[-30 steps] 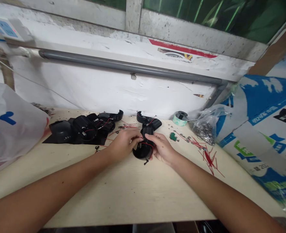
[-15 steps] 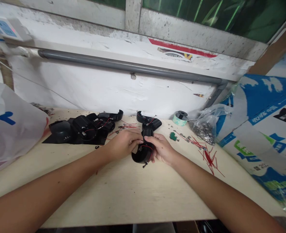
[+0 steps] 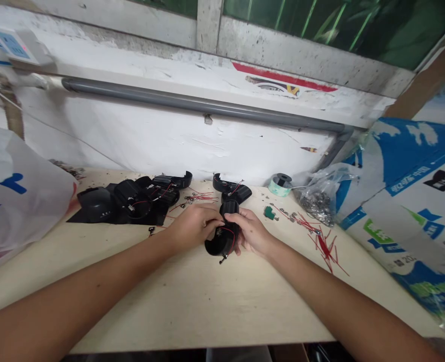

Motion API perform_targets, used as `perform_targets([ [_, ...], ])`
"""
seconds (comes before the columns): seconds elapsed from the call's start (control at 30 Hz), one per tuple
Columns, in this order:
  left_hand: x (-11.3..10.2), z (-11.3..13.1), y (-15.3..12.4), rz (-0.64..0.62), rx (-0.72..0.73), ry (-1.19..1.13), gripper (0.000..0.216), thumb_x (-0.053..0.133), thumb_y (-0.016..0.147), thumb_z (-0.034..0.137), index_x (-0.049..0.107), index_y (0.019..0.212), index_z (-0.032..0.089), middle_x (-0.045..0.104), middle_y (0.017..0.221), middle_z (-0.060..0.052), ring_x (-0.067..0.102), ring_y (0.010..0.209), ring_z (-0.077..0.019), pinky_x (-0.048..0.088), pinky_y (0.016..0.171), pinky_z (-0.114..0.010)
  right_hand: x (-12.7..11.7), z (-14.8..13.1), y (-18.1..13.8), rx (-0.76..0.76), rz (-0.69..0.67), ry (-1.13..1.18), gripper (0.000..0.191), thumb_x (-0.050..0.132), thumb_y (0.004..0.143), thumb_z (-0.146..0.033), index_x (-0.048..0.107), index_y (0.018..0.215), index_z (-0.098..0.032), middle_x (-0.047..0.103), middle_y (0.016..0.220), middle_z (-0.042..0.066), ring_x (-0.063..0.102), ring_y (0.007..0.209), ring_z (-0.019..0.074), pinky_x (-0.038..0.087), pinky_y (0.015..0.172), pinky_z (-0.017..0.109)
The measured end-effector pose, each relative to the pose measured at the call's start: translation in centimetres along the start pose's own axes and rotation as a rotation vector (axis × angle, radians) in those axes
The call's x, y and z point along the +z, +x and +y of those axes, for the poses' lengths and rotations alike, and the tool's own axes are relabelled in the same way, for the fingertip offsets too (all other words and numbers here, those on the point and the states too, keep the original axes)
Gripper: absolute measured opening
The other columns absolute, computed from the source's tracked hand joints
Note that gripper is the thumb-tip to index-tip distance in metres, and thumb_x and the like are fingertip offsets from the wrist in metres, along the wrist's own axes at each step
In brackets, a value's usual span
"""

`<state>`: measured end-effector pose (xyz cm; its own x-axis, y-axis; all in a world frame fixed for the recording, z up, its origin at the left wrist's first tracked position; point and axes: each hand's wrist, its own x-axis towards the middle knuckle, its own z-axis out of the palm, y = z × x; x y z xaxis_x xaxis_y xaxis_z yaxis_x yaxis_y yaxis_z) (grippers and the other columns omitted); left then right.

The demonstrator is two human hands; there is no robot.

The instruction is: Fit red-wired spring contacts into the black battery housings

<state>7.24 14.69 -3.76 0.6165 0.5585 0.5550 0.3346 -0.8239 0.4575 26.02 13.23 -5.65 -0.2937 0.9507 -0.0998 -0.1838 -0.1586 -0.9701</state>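
A black plastic housing with a rounded hollow lower part and a ribbed upper part is held above the table. My right hand grips it from the right, thumb across the front and fingers behind. My left hand is closed in a pinch at the housing's left side, near its middle; whatever sits between those fingertips is too small to make out. A red wire curves along the inside of the hollow part. From the lower edge hangs a small dark connector.
Several similar black housings lie at the back left, partly on a black sheet. Red wires, a green piece, a tape roll and a bag of metal parts are to the right. A blue-white box borders the table.
My left hand's fingertips have shifted slightly at the housing. The connector below has swung a little to the left. My right hand keeps its grip.
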Motion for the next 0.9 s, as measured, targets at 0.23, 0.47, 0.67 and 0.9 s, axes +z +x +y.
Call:
perform_targets([
  [0.23, -0.2, -0.2, -0.1, 0.022, -0.274, -0.413, 0.017, 0.067, 0.088, 0.031, 0.061, 0.081, 0.017, 0.062, 0.07, -0.002, 0.058, 0.064, -0.0137, 0.044, 0.059, -0.025, -0.5, -0.1, 0.0, -0.031, -0.101, 0.102, 0.028, 0.074, 0.077, -0.039, 0.06, 0.086, -0.016, 0.066, 0.058, 0.0, 0.059, 0.034, 0.0172, 0.046, 0.026, 0.025],
  [0.47, 0.4, -0.3, 0.3, -0.05, -0.666, -1.092, 0.029, 0.073, 0.082, 0.037, 0.06, 0.095, 0.016, 0.064, 0.082, -0.003, 0.064, 0.07, -0.0151, 0.05, 0.062, -0.026, -1.3, 0.0, 0.4, -0.047, -0.176, 0.219, 0.028, 0.07, 0.084, -0.035, 0.068, 0.105, -0.015, 0.074, 0.083, 0.005, 0.067, 0.055, 0.0145, 0.057, 0.048, 0.024],
  [0.67, 0.8, -0.4, 0.3, -0.055, -0.672, -1.277, 0.023, 0.08, 0.079, 0.029, 0.064, 0.078, 0.012, 0.064, 0.074, -0.003, 0.062, 0.067, -0.013, 0.049, 0.062, -0.025, -1.2, 0.0, 0.3, -0.046, -0.163, 0.236, 0.028, 0.076, 0.078, -0.029, 0.071, 0.101, -0.014, 0.074, 0.084, 0.005, 0.068, 0.066, 0.0152, 0.059, 0.061, 0.025],
  [0.9, 0.8, -0.4, 0.2, -0.017, -0.703, -1.289, 0.024, 0.081, 0.077, 0.027, 0.063, 0.075, 0.012, 0.061, 0.068, -0.001, 0.06, 0.062, -0.011, 0.047, 0.057, -0.022, -1.0, -0.4, 0.1, -0.063, -0.225, 0.246, 0.026, 0.082, 0.072, -0.021, 0.07, 0.094, -0.013, 0.073, 0.082, 0.002, 0.069, 0.07, 0.0122, 0.058, 0.067, 0.022],
])
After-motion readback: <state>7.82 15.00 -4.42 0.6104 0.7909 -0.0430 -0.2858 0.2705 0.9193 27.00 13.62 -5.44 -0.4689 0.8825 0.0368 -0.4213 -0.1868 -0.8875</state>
